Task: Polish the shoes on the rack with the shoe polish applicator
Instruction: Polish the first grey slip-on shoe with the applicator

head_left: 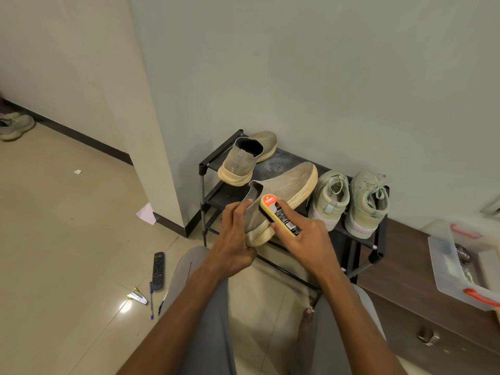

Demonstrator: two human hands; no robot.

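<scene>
Four shoes at rack (378, 249): three on top shelf, one in hands. On shelf: one tan slip-on (247, 158) at left, two pale lace-up sneakers (328, 198) (368, 201) at right. Second tan slip-on, held shoe (281, 190), lifted just in front of shelf. One shoe polish applicator (280, 215). Left hand (232, 242) curled round heel of held shoe. Right hand (308, 236) grips applicator, pressed against shoe's side near heel. One remote (158, 270) on floor.
</scene>
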